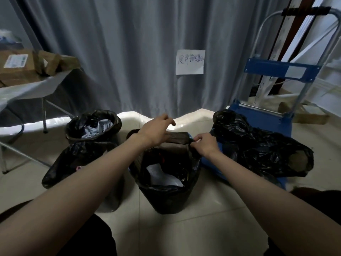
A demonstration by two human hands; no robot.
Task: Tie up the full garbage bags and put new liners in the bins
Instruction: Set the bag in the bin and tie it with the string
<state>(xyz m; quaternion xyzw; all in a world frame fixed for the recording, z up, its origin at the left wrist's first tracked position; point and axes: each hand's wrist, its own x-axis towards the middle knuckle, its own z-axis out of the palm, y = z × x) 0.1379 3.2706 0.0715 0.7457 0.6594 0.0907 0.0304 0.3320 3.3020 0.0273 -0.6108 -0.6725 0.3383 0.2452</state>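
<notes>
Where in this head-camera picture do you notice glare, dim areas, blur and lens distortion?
Head view: glare on the floor tiles below the curtain; the black liner and both hands, left and right, are dim; the paper sign is blurred; the blue cart leans from wide-angle distortion.
</notes>
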